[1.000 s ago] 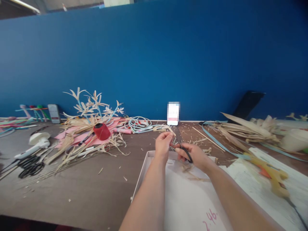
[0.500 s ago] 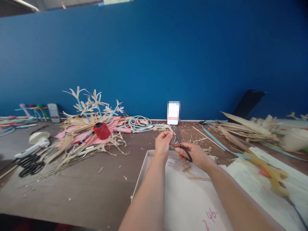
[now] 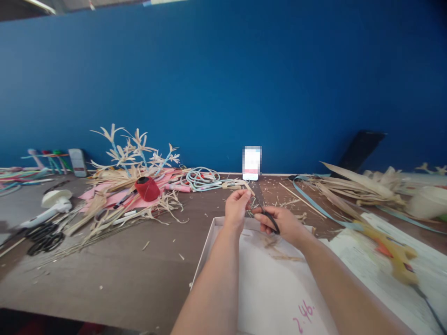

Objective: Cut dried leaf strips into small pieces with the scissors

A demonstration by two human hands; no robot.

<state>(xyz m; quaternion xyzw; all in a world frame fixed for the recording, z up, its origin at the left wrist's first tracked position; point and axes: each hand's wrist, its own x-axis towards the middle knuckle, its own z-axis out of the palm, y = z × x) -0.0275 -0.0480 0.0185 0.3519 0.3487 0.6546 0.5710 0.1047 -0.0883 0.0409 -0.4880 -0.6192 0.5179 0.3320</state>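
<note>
My left hand (image 3: 237, 207) is closed in a pinch on a thin, pale strip of dried husk (image 3: 248, 187), whose tip sticks up past the fingers. Close on its right, my right hand (image 3: 284, 225) grips a pair of scissors (image 3: 271, 220) by the dark handles. The slim blades point up and left, beside the strip; whether they touch it I cannot tell. Beneath both hands lies a shallow white box lid (image 3: 268, 288) with pink handwriting. Some brown husk scraps (image 3: 286, 257) rest on it.
At left are a red thread spool (image 3: 148, 189), pale husk flowers (image 3: 139, 144), pink paper and black-handled scissors (image 3: 45, 238). A lit phone (image 3: 251, 164) leans on the blue wall (image 3: 209, 83). To the right lie a yellow glue gun (image 3: 398, 256), dried husks (image 3: 366, 186) and a white cup (image 3: 428, 203).
Almost nothing differs. The scissors' handles have shifted very slightly to the right with my right hand, while my left hand keeps its pinch on the strip.
</note>
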